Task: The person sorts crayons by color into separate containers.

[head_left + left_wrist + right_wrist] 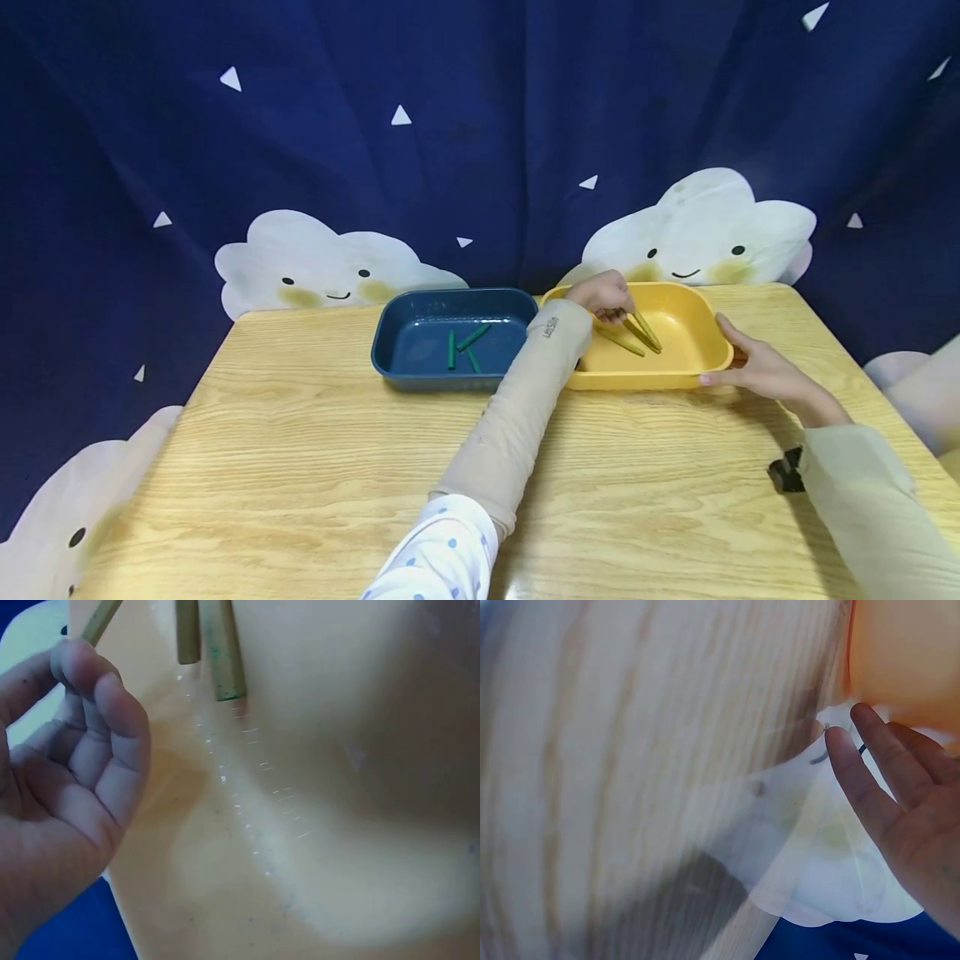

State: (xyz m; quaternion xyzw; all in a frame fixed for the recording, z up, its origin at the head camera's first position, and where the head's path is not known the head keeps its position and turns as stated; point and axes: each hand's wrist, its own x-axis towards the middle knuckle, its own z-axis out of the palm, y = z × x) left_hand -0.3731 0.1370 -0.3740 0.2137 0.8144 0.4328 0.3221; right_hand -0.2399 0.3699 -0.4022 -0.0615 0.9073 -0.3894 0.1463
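My left hand (606, 293) is over the left end of a yellow tray (637, 382). Its thumb and fingertips pinch one slim yellow stick (103, 621), seen in the left wrist view. Two more sticks, a thick one (227, 660) and a shorter-looking one (188, 634), lie on the tray's floor beside the fingers. The right hand (768, 367) rests against the tray's right end, its fingers fairly straight along the outside and its thumb at the front corner. In the right wrist view, the right fingertips (864, 716) are right at the tray's wall.
A dark blue tray (442, 383) stands left of the yellow one, holding several short green sticks (452, 350). My left sleeve (517, 425) crosses in front of both trays. A small black device (786, 471) is at my right wrist. A blue cloud-print curtain (487, 125) hangs behind the wooden table (300, 467).
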